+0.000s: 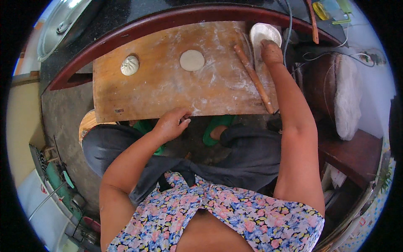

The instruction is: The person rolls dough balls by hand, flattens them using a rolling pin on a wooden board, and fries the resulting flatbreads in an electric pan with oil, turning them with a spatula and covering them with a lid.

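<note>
My right hand point(271, 52) reaches into a white container point(252, 31) with white powder, seemingly flour, at the board's far right corner. Its fingertips are hard to make out there. My left hand point(173, 124) rests at the near edge of the wooden board point(157, 94), thumb apart from the loosely bent fingers, nothing visible in it. A flat round dough wrapper point(192, 60) lies near the middle of the board's far half. To its left sits a pleated, filled bun point(129, 65). A wooden rolling pin point(253, 77) lies slanted along the right side.
White flour smears the board. A dark red curved rim point(176, 14) runs along its far side. Past that stands a metal pan or lid point(67, 25) at upper left. A grey cable point(287, 37) hangs beside the container. A wooden stool point(86, 121) shows at left.
</note>
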{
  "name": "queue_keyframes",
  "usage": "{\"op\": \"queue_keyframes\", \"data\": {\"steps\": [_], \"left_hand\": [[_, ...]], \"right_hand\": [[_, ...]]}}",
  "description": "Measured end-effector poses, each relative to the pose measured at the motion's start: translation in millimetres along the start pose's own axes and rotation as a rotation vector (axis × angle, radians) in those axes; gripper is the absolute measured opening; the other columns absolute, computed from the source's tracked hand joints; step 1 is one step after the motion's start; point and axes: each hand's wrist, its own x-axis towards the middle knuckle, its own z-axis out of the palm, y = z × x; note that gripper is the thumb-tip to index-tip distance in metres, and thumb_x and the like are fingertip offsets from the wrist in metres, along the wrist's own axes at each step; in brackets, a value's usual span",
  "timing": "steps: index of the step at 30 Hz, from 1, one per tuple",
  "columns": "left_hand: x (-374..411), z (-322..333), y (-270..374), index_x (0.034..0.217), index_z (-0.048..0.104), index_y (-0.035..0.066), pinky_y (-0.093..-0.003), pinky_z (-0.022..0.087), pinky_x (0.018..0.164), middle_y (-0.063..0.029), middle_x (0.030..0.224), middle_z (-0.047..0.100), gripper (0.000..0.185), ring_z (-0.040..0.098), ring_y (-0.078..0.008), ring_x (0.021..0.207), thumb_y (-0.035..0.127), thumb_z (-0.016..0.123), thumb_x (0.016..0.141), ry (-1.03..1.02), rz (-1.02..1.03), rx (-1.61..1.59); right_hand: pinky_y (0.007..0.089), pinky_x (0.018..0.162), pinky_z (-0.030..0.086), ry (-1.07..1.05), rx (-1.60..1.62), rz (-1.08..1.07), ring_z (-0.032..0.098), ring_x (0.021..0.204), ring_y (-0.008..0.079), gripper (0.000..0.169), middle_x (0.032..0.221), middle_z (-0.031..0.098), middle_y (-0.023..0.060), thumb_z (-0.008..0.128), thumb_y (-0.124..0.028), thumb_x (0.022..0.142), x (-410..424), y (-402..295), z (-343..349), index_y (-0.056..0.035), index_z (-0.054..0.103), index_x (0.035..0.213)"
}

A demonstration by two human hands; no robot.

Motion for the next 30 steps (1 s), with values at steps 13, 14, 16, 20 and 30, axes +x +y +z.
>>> {"op": "queue_keyframes", "data": {"steps": [13, 14, 16, 20, 30], "left_hand": [[-9, -5, -5, 0.107, 0.063, 0.002, -0.0419, 0.053, 0.079, -0.0173, 0.097, 0.066, 0.023, 0.066, -0.0339, 0.091, 0.013, 0.068, 0.087, 0.022, -0.005, 0.012], [-9, -5, -6, 0.108, 0.063, 0.002, -0.0413, 0.053, 0.08, -0.0176, 0.098, 0.066, 0.023, 0.066, -0.0337, 0.092, 0.012, 0.068, 0.087, 0.02, -0.001, 0.032], [-11, -3, -7, 0.109, 0.064, 0.001, -0.0409, 0.053, 0.081, -0.0179, 0.099, 0.066, 0.024, 0.066, -0.0336, 0.093, 0.012, 0.067, 0.088, 0.024, -0.001, 0.027], [-12, -3, -6, 0.109, 0.063, 0.002, -0.0413, 0.053, 0.08, -0.0176, 0.098, 0.066, 0.024, 0.066, -0.0336, 0.092, 0.013, 0.068, 0.088, 0.013, 0.007, 0.025], [-12, -4, -6, 0.106, 0.063, 0.003, -0.044, 0.052, 0.078, -0.0178, 0.094, 0.065, 0.024, 0.065, -0.0352, 0.088, 0.016, 0.068, 0.086, 0.049, 0.064, 0.052]], "right_hand": [[0.0495, 0.088, 0.053, -0.015, 0.097, 0.043, 0.066, 0.1, 0.0411, 0.025, 0.107, 0.069, 0.0199, 0.051, -0.019, 0.092, 6, 1, 5, -0.0092, 0.069, 0.106], [0.0477, 0.085, 0.053, 0.002, 0.162, 0.076, 0.067, 0.096, 0.0405, 0.021, 0.1, 0.07, 0.0205, 0.056, -0.019, 0.091, 5, 0, 3, -0.0088, 0.069, 0.104], [0.0462, 0.083, 0.054, 0.121, 0.32, -0.004, 0.067, 0.095, 0.04, 0.018, 0.098, 0.07, 0.0207, 0.06, -0.018, 0.09, -2, -23, -15, -0.0085, 0.07, 0.102], [0.0415, 0.081, 0.054, 0.158, 0.645, -0.096, 0.067, 0.09, 0.0398, 0.018, 0.097, 0.07, 0.0208, 0.067, -0.017, 0.087, -21, -94, -50, -0.0084, 0.072, 0.102], [0.0382, 0.087, 0.054, 0.013, 0.625, -0.151, 0.067, 0.097, 0.0358, 0.026, 0.1, 0.069, 0.0237, 0.061, -0.013, 0.09, -36, -205, -47, -0.0039, 0.069, 0.113]]}}
